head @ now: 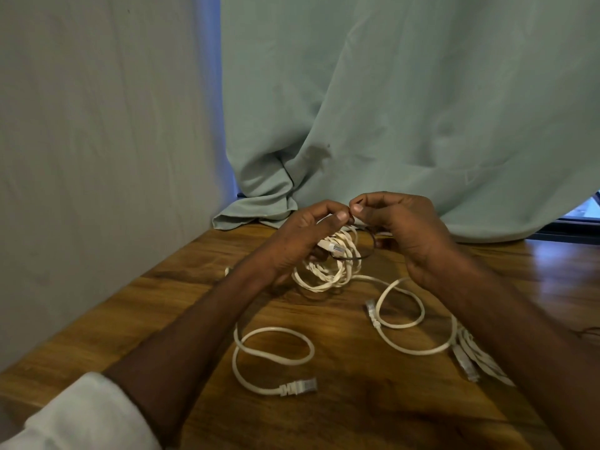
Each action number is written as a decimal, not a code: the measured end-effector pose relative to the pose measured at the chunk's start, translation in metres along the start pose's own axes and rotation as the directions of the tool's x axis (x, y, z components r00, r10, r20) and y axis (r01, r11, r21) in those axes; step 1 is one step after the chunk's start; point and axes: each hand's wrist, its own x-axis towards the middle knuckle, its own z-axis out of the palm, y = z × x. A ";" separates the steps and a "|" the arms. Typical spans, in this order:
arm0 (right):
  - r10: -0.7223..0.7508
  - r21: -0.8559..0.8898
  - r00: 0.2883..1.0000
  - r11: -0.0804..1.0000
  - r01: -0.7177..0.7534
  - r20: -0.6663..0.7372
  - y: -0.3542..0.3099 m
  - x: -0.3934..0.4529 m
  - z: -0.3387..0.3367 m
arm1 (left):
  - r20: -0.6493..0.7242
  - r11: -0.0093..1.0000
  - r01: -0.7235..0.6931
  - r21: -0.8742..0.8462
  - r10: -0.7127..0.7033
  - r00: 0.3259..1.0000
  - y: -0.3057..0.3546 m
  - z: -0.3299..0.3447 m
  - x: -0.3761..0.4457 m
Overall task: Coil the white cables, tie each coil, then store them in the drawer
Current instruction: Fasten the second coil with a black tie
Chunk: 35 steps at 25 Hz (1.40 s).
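loose white cable (276, 358) near tabletop's (97, 319) front edge | second loose cable (402, 323) toward right edge | left hand (305, 241) grips coil (328, 271) mid-tabletop | right hand (406, 228) pinches dark tie (363, 251) | curtain (389, 125) at far edge

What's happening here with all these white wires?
A person is bundling network cables at a wooden table. The left hand holds a coiled white cable while both hands pinch a thin dark tie around it; the right hand works its end. Two loose cables still lie uncoiled on the table.
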 end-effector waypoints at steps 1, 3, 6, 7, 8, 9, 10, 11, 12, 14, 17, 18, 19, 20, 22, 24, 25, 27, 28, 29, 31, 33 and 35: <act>-0.034 0.021 0.999 0.999 0.034 -0.022 0.000 0.002 0.000 | 0.003 1.000 0.007 -0.013 -0.007 1.000 0.000 0.000 0.000; -0.095 0.098 0.993 0.990 0.101 -0.064 -0.004 0.007 -0.004 | 0.019 0.999 0.007 -0.049 -0.007 1.000 0.000 -0.002 -0.001; -0.202 0.309 0.971 0.922 0.233 -0.129 -0.013 0.012 -0.012 | 0.019 1.000 0.008 -0.023 -0.008 1.000 -0.003 -0.006 0.000; -0.240 0.375 0.960 0.885 0.278 -0.145 -0.016 0.011 -0.014 | 0.015 1.000 0.006 -0.012 -0.005 1.000 -0.003 -0.005 0.000; -0.268 0.435 0.952 0.846 0.307 -0.151 -0.018 0.011 -0.015 | 0.004 1.000 -0.003 -0.005 0.003 1.000 -0.003 -0.005 0.000; -0.282 0.490 0.948 0.812 0.317 -0.145 -0.020 0.010 -0.015 | -0.018 1.000 -0.016 0.016 0.016 1.000 -0.003 -0.004 0.000; -0.280 0.531 0.951 0.790 0.306 -0.131 -0.021 0.009 -0.013 | -0.054 0.998 -0.030 0.058 0.033 0.998 -0.003 -0.004 0.001; -0.258 0.546 0.959 0.791 0.278 -0.114 -0.021 0.008 -0.011 | -0.094 0.994 -0.038 0.102 0.048 0.994 -0.004 -0.003 0.001; -0.218 0.523 0.971 0.819 0.238 -0.100 -0.021 0.008 -0.008 | -0.133 0.993 -0.040 0.115 0.055 0.990 -0.006 -0.003 0.002; -0.121 0.343 0.988 0.928 0.146 -0.092 -0.015 0.007 0.000 | -0.207 0.998 -0.037 0.053 0.047 0.977 -0.009 0.000 0.003; -0.067 0.122 0.997 0.990 0.073 -0.049 0.003 0.004 0.016 | -0.250 0.998 -0.057 0.033 0.064 0.966 -0.010 0.002 0.003; -0.070 0.114 0.997 0.991 0.072 -0.029 0.007 0.003 0.019 | -0.244 0.997 -0.062 0.040 0.070 0.967 -0.010 0.002 0.004; -0.071 0.116 0.997 0.991 0.073 -0.016 0.009 0.002 0.021 | -0.242 0.997 -0.066 0.033 0.072 0.968 -0.009 0.004 0.003; -0.063 0.118 0.998 0.991 0.064 -0.010 0.009 0.002 0.022 | -0.253 0.997 -0.070 0.014 0.072 0.965 -0.009 0.005 0.003; -0.028 0.110 0.999 0.993 0.031 -0.030 0.009 0.002 0.019 | -0.310 0.998 -0.059 -0.019 0.051 0.950 -0.009 0.004 0.004; 0.026 0.118 0.999 0.993 -0.021 -0.041 0.011 0.006 0.017 | -0.376 0.998 -0.030 -0.053 0.008 0.926 -0.010 0.002 0.007; 0.059 0.127 0.998 0.990 -0.057 -0.012 0.012 0.007 0.017 | -0.405 0.998 -0.020 -0.053 -0.003 0.914 -0.011 0.001 0.008; 0.090 0.142 0.992 0.985 -0.103 0.093 0.014 0.006 0.020 | -0.435 1.000 -0.021 -0.022 0.010 0.900 -0.011 -0.001 0.008; 0.076 0.148 0.988 0.984 -0.096 0.134 0.014 0.005 0.021 | -0.433 0.999 -0.036 -0.010 0.028 0.901 -0.011 0.000 0.008; 0.044 0.137 0.987 0.988 -0.065 0.151 0.014 0.004 0.021 | -0.426 0.999 -0.054 -0.007 0.046 0.904 -0.010 0.001 0.007; -0.113 -0.054 0.988 0.991 0.119 0.109 0.014 0.002 0.019 | -0.410 0.996 -0.078 0.037 0.086 0.908 -0.008 0.005 0.006; -0.296 -0.298 0.951 0.903 0.311 0.094 0.017 0.002 0.018 | -0.387 0.987 -0.092 0.131 0.137 0.912 -0.006 0.006 0.005; -0.329 -0.334 0.940 0.879 0.340 0.091 0.020 0.004 0.017 | -0.360 0.974 -0.121 0.189 0.184 0.915 -0.004 0.007 0.005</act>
